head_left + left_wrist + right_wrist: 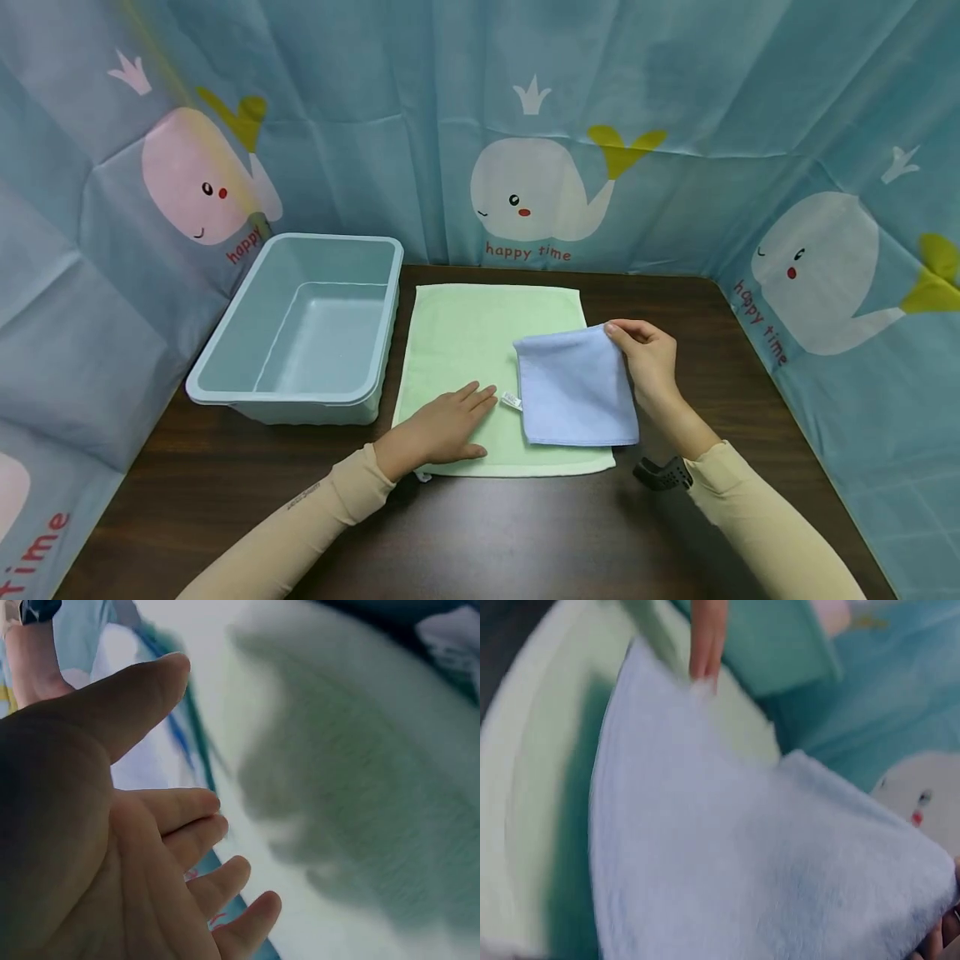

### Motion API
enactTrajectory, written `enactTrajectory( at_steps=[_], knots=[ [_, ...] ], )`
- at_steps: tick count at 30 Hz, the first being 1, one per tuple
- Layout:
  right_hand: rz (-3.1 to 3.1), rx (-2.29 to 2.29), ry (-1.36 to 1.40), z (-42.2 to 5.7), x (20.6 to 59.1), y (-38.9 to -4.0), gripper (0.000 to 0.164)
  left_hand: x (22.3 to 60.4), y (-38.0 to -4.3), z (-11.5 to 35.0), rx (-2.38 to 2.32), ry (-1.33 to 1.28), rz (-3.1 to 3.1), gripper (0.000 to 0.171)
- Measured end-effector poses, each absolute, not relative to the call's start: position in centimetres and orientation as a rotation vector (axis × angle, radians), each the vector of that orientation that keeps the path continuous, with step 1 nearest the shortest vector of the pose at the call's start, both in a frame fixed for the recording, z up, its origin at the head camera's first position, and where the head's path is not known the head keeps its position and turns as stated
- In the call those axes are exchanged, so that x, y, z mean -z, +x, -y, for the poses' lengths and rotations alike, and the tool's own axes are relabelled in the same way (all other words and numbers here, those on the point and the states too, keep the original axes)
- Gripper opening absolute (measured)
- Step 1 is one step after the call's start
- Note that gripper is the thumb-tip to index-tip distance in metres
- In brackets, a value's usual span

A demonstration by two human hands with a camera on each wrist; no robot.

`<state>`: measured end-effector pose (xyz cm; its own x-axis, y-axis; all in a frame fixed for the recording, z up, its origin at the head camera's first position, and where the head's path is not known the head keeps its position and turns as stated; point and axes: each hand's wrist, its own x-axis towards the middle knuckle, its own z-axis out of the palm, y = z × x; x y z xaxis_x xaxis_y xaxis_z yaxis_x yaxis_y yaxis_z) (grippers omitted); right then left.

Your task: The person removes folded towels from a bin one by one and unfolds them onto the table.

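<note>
A light green towel [465,342] lies spread flat on the dark wooden table, with a white tag at its lower left corner. Over its right part is a smaller blue-lavender cloth [573,392], folded into a rough square, a white label at its left edge. My right hand [651,358] pinches the cloth's upper right corner between thumb and fingers. In the right wrist view the blue cloth [697,825] hangs partly lifted above the green one. My left hand [446,425] is just over the green towel's lower left, fingers extended and holding nothing.
A pale blue-green plastic bin [322,333] stands left of the green towel, and its inside looks bare. A blue curtain [420,125] printed with whales surrounds the table [480,533] at the back and sides. A black strap [663,475] sits at the right wrist.
</note>
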<state>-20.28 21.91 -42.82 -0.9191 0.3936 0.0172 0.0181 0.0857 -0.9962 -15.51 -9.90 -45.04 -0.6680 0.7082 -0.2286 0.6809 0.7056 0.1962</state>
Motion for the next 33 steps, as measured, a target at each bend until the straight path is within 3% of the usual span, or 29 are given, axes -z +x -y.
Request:
enactTrajectory(
  at_steps=[11, 17, 33],
  knots=[
    [2.33, -1.673, -0.412, -25.0, 47.6, -23.6, 0.031, 46.1, -14.9, 10.0, -0.083, 1.095, -2.622, 0.083],
    [2.516, -1.36, -0.406, -26.1, 49.5, -24.4, 0.023, 46.1, -14.8, 10.1, -0.098, 1.091, -2.622, 0.082],
    [2.644, -1.008, -0.263, -25.7, 50.0, -24.5, 0.017, 46.0, -14.9, 10.0, -0.116, 1.07, -2.614, 0.082]
  ],
)
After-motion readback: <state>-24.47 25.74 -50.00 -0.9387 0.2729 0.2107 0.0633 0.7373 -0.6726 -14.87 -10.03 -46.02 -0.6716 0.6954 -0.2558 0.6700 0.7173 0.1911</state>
